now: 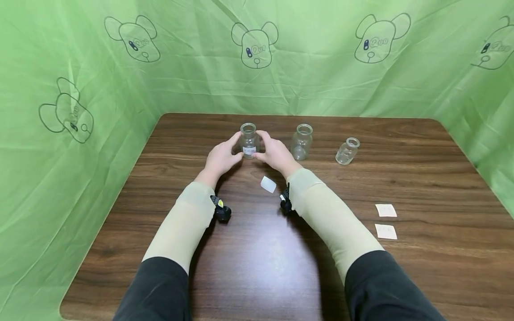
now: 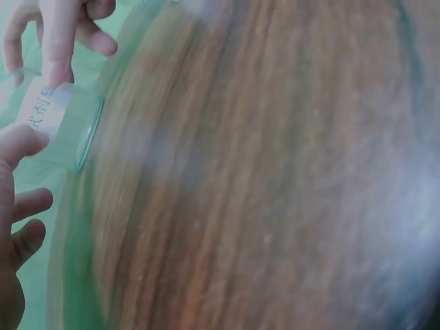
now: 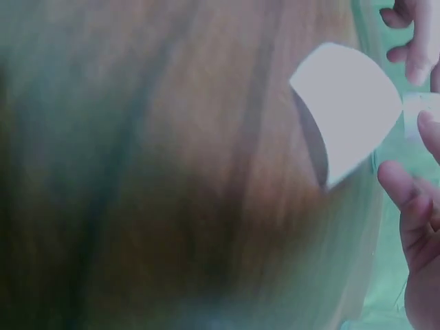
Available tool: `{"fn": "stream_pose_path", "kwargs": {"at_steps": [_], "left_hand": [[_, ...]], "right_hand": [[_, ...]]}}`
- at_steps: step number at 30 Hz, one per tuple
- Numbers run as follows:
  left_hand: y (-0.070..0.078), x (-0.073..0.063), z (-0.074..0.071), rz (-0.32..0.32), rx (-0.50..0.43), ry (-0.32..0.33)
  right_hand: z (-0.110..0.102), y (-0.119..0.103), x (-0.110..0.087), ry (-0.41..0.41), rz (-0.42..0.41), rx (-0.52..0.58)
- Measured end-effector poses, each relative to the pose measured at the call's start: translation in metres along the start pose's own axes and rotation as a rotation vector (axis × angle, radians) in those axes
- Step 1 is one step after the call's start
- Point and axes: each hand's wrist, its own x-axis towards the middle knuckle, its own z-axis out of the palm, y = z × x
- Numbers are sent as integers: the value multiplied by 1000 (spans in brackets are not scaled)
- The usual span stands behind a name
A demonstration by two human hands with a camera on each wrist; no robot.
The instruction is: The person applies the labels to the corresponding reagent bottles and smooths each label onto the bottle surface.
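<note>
A clear glass bottle (image 1: 248,139) with a wide mouth stands upright near the back of the table, a white label (image 1: 249,150) on its front bearing printed characters. From the left side my left hand (image 1: 220,158) holds it, the thumb (image 2: 27,143) on one end of the label. My right hand (image 1: 278,154) grips the other side, its thumb at the label's opposite end. The fingers behind the glass are partly hidden. Just in front of the hands lies a small piece of white paper (image 1: 268,184), curled up in the right wrist view.
Right of the hands stands a second clear bottle (image 1: 301,142), and farther right a smaller bottle (image 1: 347,151). Two white labels (image 1: 386,210) lie on the right of the wooden table (image 1: 160,232). Green curtains (image 1: 201,89) hang around the table.
</note>
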Motion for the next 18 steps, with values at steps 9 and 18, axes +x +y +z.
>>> {"fn": "stream_pose_path", "kwargs": {"at_steps": [9,18], "left_hand": [[4,0,11,-28,0,43],[1,-1,10,13,106,54]], "right_hand": [[11,-4,-2,74,-47,-109],[8,-3,-1,62,-21,-142]]}}
